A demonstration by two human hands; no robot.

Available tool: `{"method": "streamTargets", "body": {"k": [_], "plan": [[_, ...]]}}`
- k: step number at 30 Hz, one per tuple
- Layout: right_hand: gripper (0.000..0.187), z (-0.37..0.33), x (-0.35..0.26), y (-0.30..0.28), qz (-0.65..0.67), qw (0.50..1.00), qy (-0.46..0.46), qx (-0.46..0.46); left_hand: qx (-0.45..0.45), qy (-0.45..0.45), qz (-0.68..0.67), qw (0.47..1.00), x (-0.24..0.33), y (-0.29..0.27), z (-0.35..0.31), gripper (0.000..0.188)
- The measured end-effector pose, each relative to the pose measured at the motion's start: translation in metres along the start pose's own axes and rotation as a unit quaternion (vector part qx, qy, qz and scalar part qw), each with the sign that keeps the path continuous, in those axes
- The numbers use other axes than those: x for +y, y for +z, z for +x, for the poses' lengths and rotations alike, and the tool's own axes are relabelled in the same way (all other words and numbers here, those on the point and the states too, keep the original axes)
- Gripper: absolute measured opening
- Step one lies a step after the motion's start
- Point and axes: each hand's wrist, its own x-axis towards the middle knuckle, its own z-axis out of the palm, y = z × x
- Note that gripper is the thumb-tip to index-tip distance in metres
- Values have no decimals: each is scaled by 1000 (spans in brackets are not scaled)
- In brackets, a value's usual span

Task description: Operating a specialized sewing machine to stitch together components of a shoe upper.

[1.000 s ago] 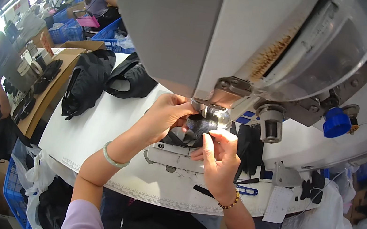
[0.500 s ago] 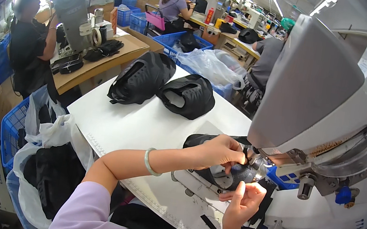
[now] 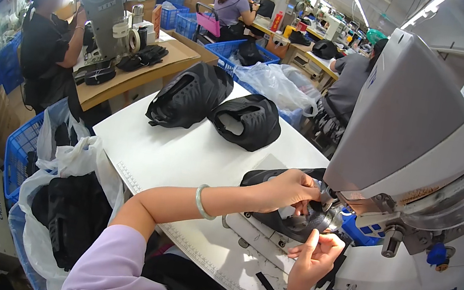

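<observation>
A black shoe upper (image 3: 283, 222) lies under the head of a grey and white sewing machine (image 3: 408, 111). My left hand (image 3: 290, 191) reaches across with a pale bangle on its wrist, fingers pinched on the upper's edge beside the needle area. Just below, my right hand (image 3: 316, 255) has thumb and forefinger closed at the upper's near edge, its other fingers curled. The exact stitching spot is partly hidden by my fingers and the machine. Two more black shoe uppers, a larger one (image 3: 190, 95) and a smaller one (image 3: 246, 122), rest farther back on the white table (image 3: 141, 152).
Black strips (image 3: 267, 285) lie near the table's front edge. A bag-lined bin (image 3: 32, 199) holding black pieces stands at left, by a blue crate (image 3: 21, 152). Beyond the table are another blue crate (image 3: 231, 52), clear plastic (image 3: 274, 82) and co-workers at machines.
The whole view has shifted slightly, so things sit a little farther right. Both hands stay at the shoe upper beside the needle area, with only small finger movement.
</observation>
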Motion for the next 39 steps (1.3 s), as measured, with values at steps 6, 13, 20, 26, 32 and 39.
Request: {"method": "streamTargets", "body": {"k": [6, 13, 20, 26, 32, 39], "plan": [[21, 1, 3, -6, -178, 972, -131, 76, -11, 10, 20, 1000, 0, 3, 2, 19], [27, -6, -5, -8, -174, 932, -318, 11, -7, 90, 147, 985, -1, -7, -13, 19], [59, 5, -40, 16, -49, 921, -84, -378, -246, -69, 269, 929, 41, -62, -96, 19], [33, 8, -24, 49, 62, 916, 169, -359, -71, -9, 305, 950, 44, -70, -126, 30], [31, 21, -30, 57, 36, 892, 185, -411, -2, -12, 350, 937, 49, -61, -138, 45], [21, -11, -12, 53, -150, 901, -322, -251, 37, 23, 308, 950, 34, -64, -140, 38]]}}
